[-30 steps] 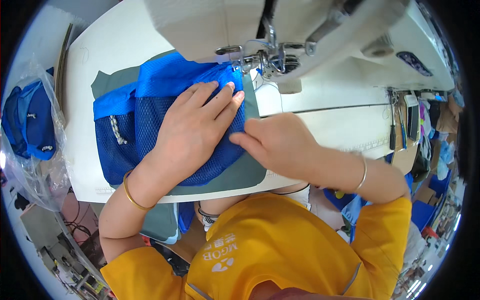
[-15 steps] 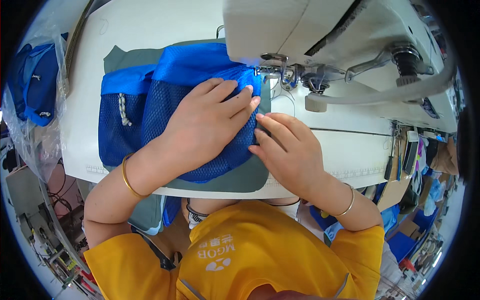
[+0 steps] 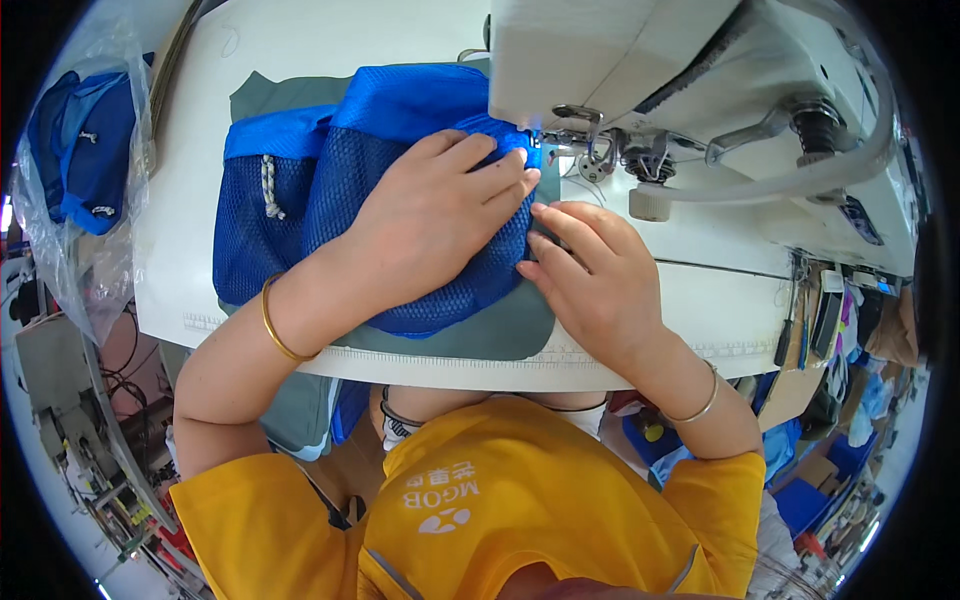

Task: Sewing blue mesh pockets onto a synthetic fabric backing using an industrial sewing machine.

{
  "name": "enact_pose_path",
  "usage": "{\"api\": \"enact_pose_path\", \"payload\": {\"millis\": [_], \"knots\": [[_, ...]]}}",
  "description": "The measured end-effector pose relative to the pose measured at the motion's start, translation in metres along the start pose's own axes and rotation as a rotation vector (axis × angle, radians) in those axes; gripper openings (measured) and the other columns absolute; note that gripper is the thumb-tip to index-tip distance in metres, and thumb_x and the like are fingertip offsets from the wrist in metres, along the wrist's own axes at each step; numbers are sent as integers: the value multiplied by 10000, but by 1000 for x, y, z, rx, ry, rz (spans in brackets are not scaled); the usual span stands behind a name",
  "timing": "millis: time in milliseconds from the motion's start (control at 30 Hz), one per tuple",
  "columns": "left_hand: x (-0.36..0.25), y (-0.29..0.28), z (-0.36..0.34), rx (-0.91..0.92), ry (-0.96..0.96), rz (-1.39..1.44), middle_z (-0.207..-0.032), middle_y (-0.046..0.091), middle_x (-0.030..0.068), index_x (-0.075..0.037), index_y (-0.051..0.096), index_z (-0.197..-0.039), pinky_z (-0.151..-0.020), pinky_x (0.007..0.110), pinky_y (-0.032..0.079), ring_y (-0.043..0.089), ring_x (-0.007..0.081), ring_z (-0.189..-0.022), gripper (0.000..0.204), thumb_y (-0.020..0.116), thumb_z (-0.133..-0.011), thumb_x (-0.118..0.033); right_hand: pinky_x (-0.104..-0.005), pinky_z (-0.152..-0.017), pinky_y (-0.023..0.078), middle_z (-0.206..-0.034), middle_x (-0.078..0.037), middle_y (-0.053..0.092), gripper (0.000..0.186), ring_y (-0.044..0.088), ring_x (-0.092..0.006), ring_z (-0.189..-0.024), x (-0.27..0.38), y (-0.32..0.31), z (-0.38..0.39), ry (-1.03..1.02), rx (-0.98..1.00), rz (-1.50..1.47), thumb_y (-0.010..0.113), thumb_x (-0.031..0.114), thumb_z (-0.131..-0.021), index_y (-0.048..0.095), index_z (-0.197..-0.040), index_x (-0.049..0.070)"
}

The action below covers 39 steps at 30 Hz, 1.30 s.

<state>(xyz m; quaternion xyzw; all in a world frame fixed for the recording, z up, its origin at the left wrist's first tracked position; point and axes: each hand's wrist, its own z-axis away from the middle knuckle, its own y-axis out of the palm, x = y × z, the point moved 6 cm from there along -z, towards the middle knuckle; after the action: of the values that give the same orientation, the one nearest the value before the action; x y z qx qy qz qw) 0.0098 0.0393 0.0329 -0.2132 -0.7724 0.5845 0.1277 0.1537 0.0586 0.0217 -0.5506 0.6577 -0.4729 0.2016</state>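
My left hand [image 3: 430, 225] lies over a large blue mesh pocket [image 3: 337, 205] with a bright blue band, fingers stretched out just below the sewing machine's presser foot [image 3: 540, 140], where the blue fabric gathers. A smaller mesh pocket [image 3: 255, 230] with a speckled cord [image 3: 270, 185] sits to its left. Both lie on a grey-green fabric piece [image 3: 515, 335]. My right hand [image 3: 600, 285] is open, fingertips touching along the right edge of the pocket and grey-green piece. The needle point is too small to make out.
The white sewing machine [image 3: 620, 50] fills the upper right of the table [image 3: 180, 150]. A bagged blue item [image 3: 85, 150] hangs at the left. Tools [image 3: 790, 310] lie at the table's right end, beside piled fabrics and boxes [image 3: 850, 420].
My right hand has gone from curled fingers to extended fingertips on the fabric edge. The left stays on the pocket. The camera view has shifted, showing more of the machine.
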Motion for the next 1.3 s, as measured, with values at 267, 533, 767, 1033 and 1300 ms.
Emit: {"api": "enact_pose_path", "payload": {"millis": [267,533,767,1033,1300], "knots": [[5,1,-8,-58,41,-62,-1119,677,77,-18,715,-1126,-953,360,500,617,236,-1074,324,623,-840,-139,-366,-801,521,-1132,-88,699,265,640,-220,-909,-8,3,-2,30,-16,37,813,212,-773,705,-959,56],[3,0,-11,-84,24,-69,-1106,682,81,-15,721,-1087,-940,374,511,629,249,-1063,300,634,-826,-134,-390,-887,524,-1162,-66,696,284,624,-233,-982,-11,5,0,55,-39,21,810,212,-779,704,-993,58],[6,1,-10,-41,-13,-72,-1217,681,104,-30,718,-1123,-1004,389,498,616,263,-1181,313,639,-833,-120,-384,-919,507,-1246,-86,675,326,620,-275,-1177,-10,5,3,86,-15,2,797,158,-799,705,-1086,33],[5,-1,-7,-38,6,-18,-1251,684,94,-27,716,-1169,-1051,412,472,607,278,-1199,354,640,-832,-105,-389,-983,503,-1290,-81,656,401,586,-262,-1230,-9,6,7,86,11,3,808,191,-788,708,-1141,30],[5,-3,-8,3,2,-80,-1249,690,89,-35,717,-1184,-1047,403,466,620,261,-1178,341,644,-860,-117,-395,-1020,502,-1281,-111,653,453,585,-275,-1229,-5,7,6,67,26,44,812,194,-767,696,-1161,4]]}}
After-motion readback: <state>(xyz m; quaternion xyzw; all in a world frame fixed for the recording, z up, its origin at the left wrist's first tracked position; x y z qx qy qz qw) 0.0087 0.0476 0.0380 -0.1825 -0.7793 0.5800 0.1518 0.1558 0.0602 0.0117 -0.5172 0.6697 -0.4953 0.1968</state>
